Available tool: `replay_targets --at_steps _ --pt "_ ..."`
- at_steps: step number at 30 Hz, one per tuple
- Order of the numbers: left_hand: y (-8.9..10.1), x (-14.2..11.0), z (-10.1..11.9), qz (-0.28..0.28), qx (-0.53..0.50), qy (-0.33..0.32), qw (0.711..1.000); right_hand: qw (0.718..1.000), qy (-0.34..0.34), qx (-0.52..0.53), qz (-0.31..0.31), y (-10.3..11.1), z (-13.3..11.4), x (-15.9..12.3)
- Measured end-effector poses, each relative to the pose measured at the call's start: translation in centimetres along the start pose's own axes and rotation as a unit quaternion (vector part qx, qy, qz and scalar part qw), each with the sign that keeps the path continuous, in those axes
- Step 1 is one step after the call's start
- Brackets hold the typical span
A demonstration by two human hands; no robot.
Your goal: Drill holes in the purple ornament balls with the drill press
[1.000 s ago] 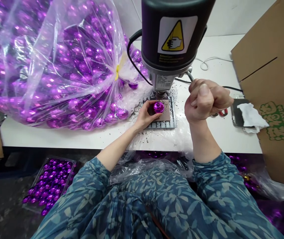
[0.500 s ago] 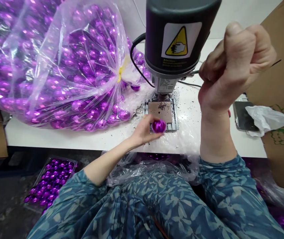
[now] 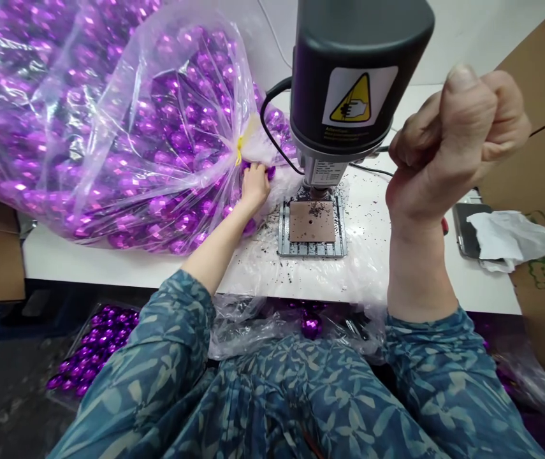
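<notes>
My left hand (image 3: 255,185) reaches beside the tied neck of a large clear bag (image 3: 157,146) packed with purple faceted balls. Its fingers curl over a shiny purple ball (image 3: 271,172), which they mostly hide. My right hand (image 3: 458,134) is raised in a fist around a feed lever of the small black drill press (image 3: 363,76); the grip itself is covered by the fingers. Below the drill head, a brown board (image 3: 312,229) with a small hole lies on the slotted metal base (image 3: 313,250), dark shavings scattered over it.
A phone (image 3: 470,229) with a crumpled white tissue (image 3: 515,236) lies at the right, by a cardboard box (image 3: 540,166). Another purple ball (image 3: 311,325) rests in clear plastic at my lap. A tray of purple balls (image 3: 93,350) stands low at the left.
My left hand has moved from the front of the drill base up and left to the bag's neck. The ball it held is gone from there; one now shows at my lap. The right fist stays put.
</notes>
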State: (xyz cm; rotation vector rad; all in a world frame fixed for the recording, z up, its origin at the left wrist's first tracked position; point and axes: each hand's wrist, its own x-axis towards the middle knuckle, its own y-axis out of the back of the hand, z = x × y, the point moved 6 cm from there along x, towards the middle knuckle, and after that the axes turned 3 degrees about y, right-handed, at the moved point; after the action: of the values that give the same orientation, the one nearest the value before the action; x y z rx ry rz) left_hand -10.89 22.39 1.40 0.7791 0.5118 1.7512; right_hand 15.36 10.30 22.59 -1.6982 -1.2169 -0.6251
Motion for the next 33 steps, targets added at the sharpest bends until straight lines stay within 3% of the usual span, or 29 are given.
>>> replay_targets --at_steps 4,8,12,15,18,22,26,29,33 --pt "-2.5 4.2 -2.5 -0.016 -0.103 0.015 0.994 1.0 0.021 0.015 0.01 -0.1 -0.2 -0.1" --pt "-2.0 4.1 -3.0 -0.022 -0.159 -0.027 0.987 1.0 0.025 0.012 0.008 -0.2 -0.2 -0.2" --pt "1.5 -0.2 -1.2 -0.053 -0.264 -0.054 0.961 1.0 0.022 0.004 0.013 -0.2 -0.2 -0.2" --pt "5.0 -4.8 0.6 -0.034 -0.317 -0.055 0.946 0.999 0.017 0.016 0.023 -0.3 -0.3 -0.2" --pt "6.1 -8.8 2.0 -0.042 -0.338 -0.055 0.939 0.999 0.014 0.009 0.03 -0.4 -0.4 -0.2" --pt "2.3 -12.4 2.6 -0.116 -0.357 -0.029 0.926 1.0 0.016 -0.01 0.024 -0.6 -0.4 -0.2" --pt "-1.9 -13.1 2.3 -0.131 -0.342 0.007 0.93 0.999 0.021 -0.004 0.025 -0.5 -0.2 -0.2" --pt "-3.3 -12.6 2.6 -0.141 -0.342 0.0 0.929 1.0 0.017 -0.006 0.022 -0.5 -0.2 -0.3" --pt "-3.5 -12.1 3.0 -0.144 -0.321 -0.021 0.936 1.0 0.01 -0.012 0.011 -0.4 -0.3 -0.4"
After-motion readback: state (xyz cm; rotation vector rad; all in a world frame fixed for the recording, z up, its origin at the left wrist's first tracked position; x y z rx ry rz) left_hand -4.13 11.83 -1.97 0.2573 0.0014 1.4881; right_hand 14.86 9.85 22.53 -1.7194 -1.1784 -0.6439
